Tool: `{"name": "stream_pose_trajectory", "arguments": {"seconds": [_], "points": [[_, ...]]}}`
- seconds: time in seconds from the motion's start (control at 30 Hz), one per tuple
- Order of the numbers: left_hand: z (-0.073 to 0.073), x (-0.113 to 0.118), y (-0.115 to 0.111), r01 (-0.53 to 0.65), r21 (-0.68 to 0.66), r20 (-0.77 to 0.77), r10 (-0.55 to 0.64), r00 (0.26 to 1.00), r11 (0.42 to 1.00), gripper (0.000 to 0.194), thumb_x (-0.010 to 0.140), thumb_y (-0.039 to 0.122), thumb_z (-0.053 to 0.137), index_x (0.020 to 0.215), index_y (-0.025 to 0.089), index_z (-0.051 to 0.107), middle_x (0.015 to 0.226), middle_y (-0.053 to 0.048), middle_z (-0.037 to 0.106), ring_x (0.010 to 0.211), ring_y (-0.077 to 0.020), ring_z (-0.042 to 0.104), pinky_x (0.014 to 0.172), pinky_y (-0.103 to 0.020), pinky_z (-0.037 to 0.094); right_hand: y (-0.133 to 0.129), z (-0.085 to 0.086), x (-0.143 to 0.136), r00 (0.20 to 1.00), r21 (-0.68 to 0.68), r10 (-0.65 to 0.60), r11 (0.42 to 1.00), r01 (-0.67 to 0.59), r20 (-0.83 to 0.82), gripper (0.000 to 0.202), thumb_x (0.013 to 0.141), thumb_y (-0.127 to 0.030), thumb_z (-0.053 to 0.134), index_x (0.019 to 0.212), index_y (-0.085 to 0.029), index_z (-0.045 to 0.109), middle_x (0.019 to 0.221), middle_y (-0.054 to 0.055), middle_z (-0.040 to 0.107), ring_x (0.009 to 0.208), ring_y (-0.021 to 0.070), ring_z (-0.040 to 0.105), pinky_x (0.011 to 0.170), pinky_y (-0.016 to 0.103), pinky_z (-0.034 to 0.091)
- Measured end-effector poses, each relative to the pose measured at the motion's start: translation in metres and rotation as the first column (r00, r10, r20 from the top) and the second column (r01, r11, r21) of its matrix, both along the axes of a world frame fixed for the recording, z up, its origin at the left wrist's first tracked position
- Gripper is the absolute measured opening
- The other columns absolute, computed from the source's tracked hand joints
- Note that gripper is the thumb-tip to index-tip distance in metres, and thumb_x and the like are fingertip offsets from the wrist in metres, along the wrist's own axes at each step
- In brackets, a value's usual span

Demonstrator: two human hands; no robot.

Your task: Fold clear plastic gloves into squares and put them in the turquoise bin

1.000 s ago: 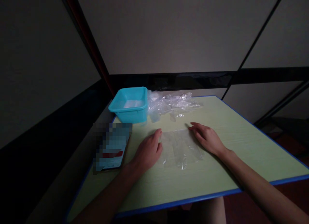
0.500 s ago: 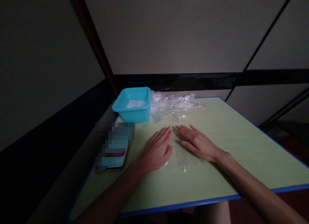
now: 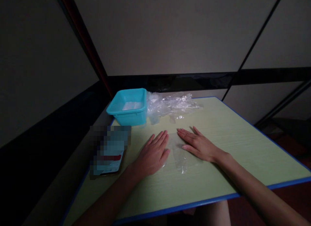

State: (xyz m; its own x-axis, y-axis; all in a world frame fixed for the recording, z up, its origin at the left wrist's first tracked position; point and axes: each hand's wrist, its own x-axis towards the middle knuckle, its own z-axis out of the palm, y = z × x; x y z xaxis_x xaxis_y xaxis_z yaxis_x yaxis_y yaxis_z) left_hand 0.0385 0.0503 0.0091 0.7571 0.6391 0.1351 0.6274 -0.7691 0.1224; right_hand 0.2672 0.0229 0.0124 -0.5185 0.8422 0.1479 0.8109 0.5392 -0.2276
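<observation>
A clear, thin plastic bag (image 3: 181, 158) lies flat on the pale green table (image 3: 228, 128), between and partly under my hands. My left hand (image 3: 154, 153) rests palm down with fingers stretched out, at the bag's left side. On the bag's right side, my right hand (image 3: 198, 143) lies flat with its fingers extended and thumb apart. Neither hand grips anything. The parts of the bag beneath the palms are hidden.
At the table's back left stands a turquoise basket (image 3: 130, 117) with something whitish inside. Crumpled clear plastic bags (image 3: 172, 104) lie beside it. A phone (image 3: 113, 151), partly pixelated, is left of my left hand. Walls close off the back and left.
The view has shifted slightly to the right. My hands are a little further apart, and more of the clear bag shows between them.
</observation>
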Motion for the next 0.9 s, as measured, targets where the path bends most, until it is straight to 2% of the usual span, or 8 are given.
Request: {"name": "stream_pose_trajectory", "arguments": {"seconds": [0.27,0.33,0.43,0.53,0.63,0.73,0.9], "points": [[0.001,-0.001,0.000,-0.018,-0.011,-0.021,0.018,1.000,1.000,0.048,0.088,0.026,0.032,0.134,0.011,0.030,0.144,-0.012,0.024,0.133,-0.0203,0.017,0.107,-0.042,0.018,-0.004,0.000,0.025,0.986,-0.065,-0.135,0.989,0.129,-0.096,0.052,0.092,-0.044,0.028,0.137,-0.020,0.028,0.139,0.010,0.035,0.127,0.0241,0.032,0.104,0.055,0.016],[0.001,-0.002,0.000,-0.035,-0.029,0.037,0.036,0.999,0.999,0.048,0.087,0.025,0.033,0.133,0.011,0.031,0.143,-0.012,0.025,0.133,-0.0207,0.018,0.106,-0.042,0.020,-0.003,-0.001,0.026,0.981,-0.060,-0.150,0.988,0.144,-0.123,0.050,0.092,-0.043,0.029,0.137,-0.020,0.029,0.137,0.009,0.038,0.126,0.0235,0.035,0.104,0.054,0.020],[-0.002,-0.004,0.001,-0.084,-0.064,0.206,0.096,0.974,0.994,0.046,0.086,0.021,0.034,0.130,0.011,0.034,0.141,-0.014,0.030,0.131,-0.0205,0.026,0.105,-0.039,0.026,-0.001,-0.002,0.026,0.979,-0.020,-0.158,0.987,0.156,-0.126,0.045,0.092,-0.036,0.030,0.133,-0.019,0.035,0.133,0.010,0.045,0.121,0.0224,0.041,0.103,0.051,0.025],[-0.005,-0.006,0.003,-0.156,-0.088,0.393,0.178,0.902,0.984,0.043,0.082,0.014,0.035,0.124,0.011,0.038,0.132,-0.015,0.042,0.123,-0.0205,0.038,0.102,-0.038,0.032,0.000,-0.001,0.026,0.978,0.030,-0.145,0.988,0.151,-0.148,0.040,0.090,-0.023,0.030,0.128,-0.015,0.042,0.125,0.011,0.052,0.114,0.0212,0.049,0.099,0.046,0.034],[-0.008,-0.007,0.006,-0.226,-0.104,0.526,0.246,0.814,0.969,0.039,0.076,0.009,0.037,0.113,0.013,0.044,0.110,-0.012,0.056,0.102,-0.0197,0.054,0.089,-0.036,0.043,0.000,0.000,0.027,0.975,0.052,-0.130,0.989,0.142,-0.180,0.041,0.084,-0.013,0.033,0.123,-0.013,0.045,0.120,0.012,0.056,0.109,0.0213,0.052,0.094,0.042,0.040],[-0.011,-0.007,0.007,-0.235,-0.107,0.581,0.252,0.774,0.966,0.033,0.073,0.008,0.039,0.105,0.016,0.047,0.093,-0.007,0.059,0.083,-0.0176,0.058,0.077,-0.033,0.048,-0.001,0.000,0.027,0.970,0.049,-0.135,0.988,0.148,-0.200,0.044,0.079,-0.008,0.035,0.121,-0.013,0.047,0.117,0.012,0.057,0.108,0.0228,0.052,0.092,0.044,0.042],[-0.010,-0.006,0.006,-0.186,-0.120,0.561,0.221,0.797,0.975,0.032,0.075,0.010,0.042,0.106,0.015,0.046,0.089,-0.007,0.061,0.085,-0.0191,0.058,0.079,-0.035,0.046,-0.001,-0.001,0.028,0.959,0.033,-0.140,0.988,0.153,-0.245,0.045,0.075,-0.005,0.036,0.118,-0.014,0.047,0.115,0.012,0.057,0.107,0.0226,0.051,0.092,0.043,0.041]]}}
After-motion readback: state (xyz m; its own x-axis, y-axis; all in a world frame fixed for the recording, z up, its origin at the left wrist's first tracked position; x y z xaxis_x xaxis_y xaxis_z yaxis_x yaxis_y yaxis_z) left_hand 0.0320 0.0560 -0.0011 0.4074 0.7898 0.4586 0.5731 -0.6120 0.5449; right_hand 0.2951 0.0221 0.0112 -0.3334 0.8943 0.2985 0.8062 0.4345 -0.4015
